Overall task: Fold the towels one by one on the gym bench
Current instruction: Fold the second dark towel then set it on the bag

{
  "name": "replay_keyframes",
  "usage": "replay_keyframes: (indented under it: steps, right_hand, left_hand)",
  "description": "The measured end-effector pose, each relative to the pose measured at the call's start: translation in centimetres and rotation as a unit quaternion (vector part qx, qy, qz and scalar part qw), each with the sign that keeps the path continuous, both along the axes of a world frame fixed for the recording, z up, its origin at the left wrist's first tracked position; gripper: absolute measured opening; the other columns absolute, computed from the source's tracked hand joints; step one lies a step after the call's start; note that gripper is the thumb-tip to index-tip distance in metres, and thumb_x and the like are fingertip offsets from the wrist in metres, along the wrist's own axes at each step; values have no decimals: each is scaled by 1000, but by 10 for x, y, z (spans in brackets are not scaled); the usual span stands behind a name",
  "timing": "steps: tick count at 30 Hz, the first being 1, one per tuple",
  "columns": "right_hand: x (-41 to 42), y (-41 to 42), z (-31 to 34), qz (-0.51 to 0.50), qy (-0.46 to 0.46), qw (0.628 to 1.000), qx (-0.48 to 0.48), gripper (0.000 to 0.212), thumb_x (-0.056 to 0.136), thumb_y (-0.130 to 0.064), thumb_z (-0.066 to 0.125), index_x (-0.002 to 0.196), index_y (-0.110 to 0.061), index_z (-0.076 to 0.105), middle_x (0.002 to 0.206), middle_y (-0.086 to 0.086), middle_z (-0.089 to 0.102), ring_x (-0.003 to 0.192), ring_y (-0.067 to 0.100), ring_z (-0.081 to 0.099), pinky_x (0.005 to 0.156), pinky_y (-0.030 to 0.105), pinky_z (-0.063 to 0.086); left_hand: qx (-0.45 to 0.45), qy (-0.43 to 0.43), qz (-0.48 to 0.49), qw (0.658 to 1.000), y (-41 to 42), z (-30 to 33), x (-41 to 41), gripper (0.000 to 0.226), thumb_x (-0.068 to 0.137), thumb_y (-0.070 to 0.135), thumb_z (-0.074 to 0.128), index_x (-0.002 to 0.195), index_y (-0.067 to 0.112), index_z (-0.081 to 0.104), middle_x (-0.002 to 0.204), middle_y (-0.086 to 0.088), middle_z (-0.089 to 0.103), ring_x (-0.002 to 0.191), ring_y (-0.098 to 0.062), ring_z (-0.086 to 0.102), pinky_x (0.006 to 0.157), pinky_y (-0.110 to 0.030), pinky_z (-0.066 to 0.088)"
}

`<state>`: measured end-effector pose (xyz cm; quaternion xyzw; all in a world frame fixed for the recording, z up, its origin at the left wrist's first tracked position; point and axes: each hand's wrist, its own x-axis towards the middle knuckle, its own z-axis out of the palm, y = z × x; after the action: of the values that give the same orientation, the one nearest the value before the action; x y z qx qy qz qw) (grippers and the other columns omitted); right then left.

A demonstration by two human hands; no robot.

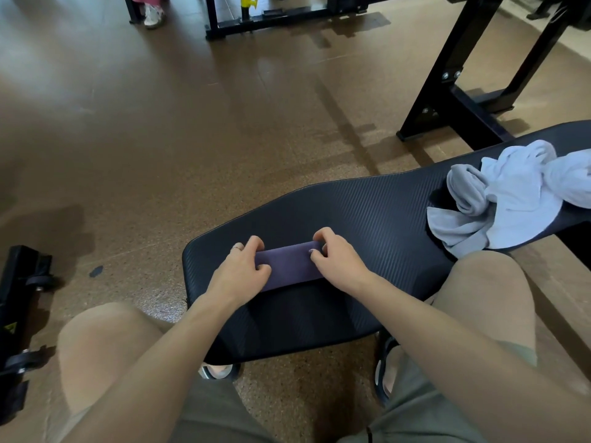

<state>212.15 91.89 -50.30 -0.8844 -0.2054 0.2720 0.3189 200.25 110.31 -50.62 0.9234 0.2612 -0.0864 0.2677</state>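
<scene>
Head view: left hand (243, 270) curls fingers over the left end of a small folded purple cloth towel (289, 265); right hand (335, 259) grips its right end, towel between both on black ribbed padded gym bench (367, 206). Best: align edges, press flat. Crumpled white and grey towels (499, 193) wait well right.

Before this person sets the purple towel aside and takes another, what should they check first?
1. Purple towel folded into a compact strip: ok.
2. Left hand and right hand grip its two ends: ok.
3. Towel lies fully on the bench: ok.
4. Edges lined up underneath: cannot tell.
5. Unfolded pile of white and grey towels waits on the bench to the right: ok.
6. Pile fully supported: not ok, one grey corner overhangs the near edge.
</scene>
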Motion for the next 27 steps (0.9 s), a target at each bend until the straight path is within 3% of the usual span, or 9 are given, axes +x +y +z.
replay_keyframes:
  steps: [5, 8, 10, 14, 17, 20, 22, 25, 27]
  right_hand:
    - [-10, -8, -4, 1, 24, 1000, 1, 21, 104, -25, 51, 125, -30, 49, 108, 1, 59, 92, 13, 58, 69, 23, 44]
    - [-18, -18, -3, 1, 48, 999, 3, 20, 104, -24, 53, 123, -30, 50, 102, -2, 59, 87, 9, 57, 65, 21, 44]
    - [-25, -25, -2, 2, 58, 998, 7, 19, 104, -25, 53, 122, -31, 51, 103, -3, 60, 89, 9, 59, 71, 24, 51]
    - [-39, -34, 0, -25, 59, 998, 14, 22, 103, -25, 55, 124, -32, 51, 107, -5, 62, 95, 8, 60, 83, 30, 56]
    - [-52, -36, 1, -80, 61, 994, 34, 34, 102, -27, 59, 135, -29, 49, 123, -2, 62, 108, 12, 59, 87, 28, 51]
    - [-66, -37, -4, -186, 85, 977, 60, 45, 99, -32, 64, 139, -22, 47, 128, -1, 61, 111, 14, 59, 86, 26, 49]
    - [-75, -39, -3, -255, 92, 960, 77, 51, 97, -33, 67, 140, -17, 46, 132, 2, 58, 113, 16, 60, 84, 24, 48]
    - [-81, -46, 3, -349, 117, 925, 91, 66, 92, -38, 71, 145, -13, 40, 139, 5, 48, 123, 23, 57, 87, 24, 44]
    - [-80, -55, 19, -430, 228, 856, 175, 88, 76, -54, 78, 144, -12, 41, 134, 6, 54, 119, 26, 60, 95, 31, 50]
  left_hand:
    - [59, 55, -48, 996, -8, 0, 3, 12, 95, 31, 44, 107, 29, 48, 117, -1, 45, 82, -18, 58, 73, -39, 57]
    - [155, 98, -127, 975, -14, 3, -1, 22, 95, 33, 44, 113, 26, 52, 139, -11, 45, 103, -27, 57, 77, -37, 50]
    - [201, 96, -183, 957, -16, 3, -5, 26, 92, 36, 46, 114, 23, 54, 136, -10, 46, 115, -28, 49, 86, -38, 47]
    - [112, 89, -198, 970, -22, 5, -10, 30, 84, 33, 60, 101, 20, 39, 102, 2, 49, 102, -24, 54, 77, -36, 50]
    - [86, 146, -200, 965, -28, 7, -7, 49, 74, 40, 69, 107, 19, 39, 94, 1, 57, 86, -21, 61, 70, -37, 53]
    - [16, 196, -199, 960, -32, 11, -1, 41, 71, 40, 70, 103, 21, 52, 94, 1, 64, 83, -16, 63, 76, -38, 58]
    - [-80, 213, -177, 958, -40, 13, 0, 29, 73, 34, 68, 98, 21, 62, 93, 0, 69, 84, -17, 67, 77, -35, 59]
    - [-226, 183, -111, 950, -64, 27, -2, 35, 61, 26, 62, 94, 17, 66, 86, -1, 70, 79, -17, 66, 71, -33, 53]
    - [-307, 131, -55, 941, -88, 44, 1, 42, 53, 25, 61, 93, 13, 64, 82, -4, 65, 76, -18, 59, 69, -35, 45]
